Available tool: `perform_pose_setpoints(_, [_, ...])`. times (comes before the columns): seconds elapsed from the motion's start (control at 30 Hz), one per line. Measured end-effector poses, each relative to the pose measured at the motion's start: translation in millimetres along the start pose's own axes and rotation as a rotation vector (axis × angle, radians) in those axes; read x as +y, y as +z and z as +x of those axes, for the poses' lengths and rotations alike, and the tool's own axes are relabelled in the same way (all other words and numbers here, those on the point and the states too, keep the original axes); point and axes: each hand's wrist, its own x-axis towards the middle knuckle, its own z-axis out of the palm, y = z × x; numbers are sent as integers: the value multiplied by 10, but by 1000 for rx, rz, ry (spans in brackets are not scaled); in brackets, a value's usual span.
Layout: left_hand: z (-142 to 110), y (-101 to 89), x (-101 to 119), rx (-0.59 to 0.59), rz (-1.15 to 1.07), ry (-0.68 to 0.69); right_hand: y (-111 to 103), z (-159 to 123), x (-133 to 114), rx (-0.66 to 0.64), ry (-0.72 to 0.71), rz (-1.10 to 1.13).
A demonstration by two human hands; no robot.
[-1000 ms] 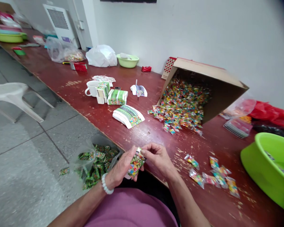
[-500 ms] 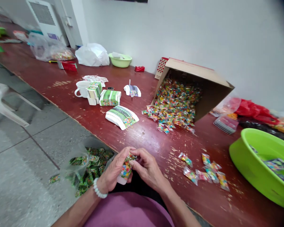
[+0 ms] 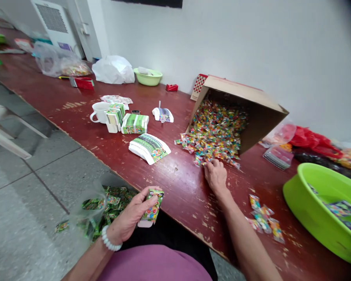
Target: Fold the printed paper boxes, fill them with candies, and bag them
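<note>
My left hand [image 3: 134,214] is closed around a small printed green carton [image 3: 152,208], with a white flap sticking out at its lower end. Out on the table, my right hand [image 3: 216,175] reaches to the front of a spill of small wrapped candies [image 3: 213,132]. Its fingers are curled down and pinch at a candy at the edge of the pile; the fingertips are partly hidden. The candies pour from a big cardboard box [image 3: 263,121] lying on its side. Left of the spill lies a fanned stack of flat green cartons [image 3: 150,148].
A white mug [image 3: 99,112] stands beside bundled green cartons [image 3: 135,123]. Several candy packets [image 3: 263,218] lie near a green basin [image 3: 298,195] at right. Below the table edge at left, filled green packs [image 3: 117,203] sit in a clear bag. A white stool [image 3: 6,128] stands farther left.
My right hand has left the carton and moved forward and right to the candy spill. My left hand keeps the carton, shifted slightly left.
</note>
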Motion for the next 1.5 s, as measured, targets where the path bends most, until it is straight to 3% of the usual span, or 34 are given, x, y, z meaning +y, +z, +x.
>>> perform_pose_setpoints(0.2, [54, -65, 118, 107, 48, 85, -153, -109, -74, 122, 210, 365])
perform_pose_setpoints(0.37, [110, -88, 174, 161, -18, 76, -245, -488, -304, -9, 411, 719])
perform_pose_setpoints(0.63, [43, -56, 125, 79, -128, -50, -191, -1042, -789, -202, 621, 1174])
perform_pose_setpoints(1.03, [60, -43, 19, 59, -237, -93, -205, -1174, -856, -178, 617, 1257])
perform_pose_setpoints(1.33, [46, -145, -20, -113, -467, -147, -199, -1161, -870, -168, 588, 1211])
perform_pose_setpoints(1.5, [-11, -50, -34, -224, -279, -135, -205, -1186, -939, -186, 584, 1223])
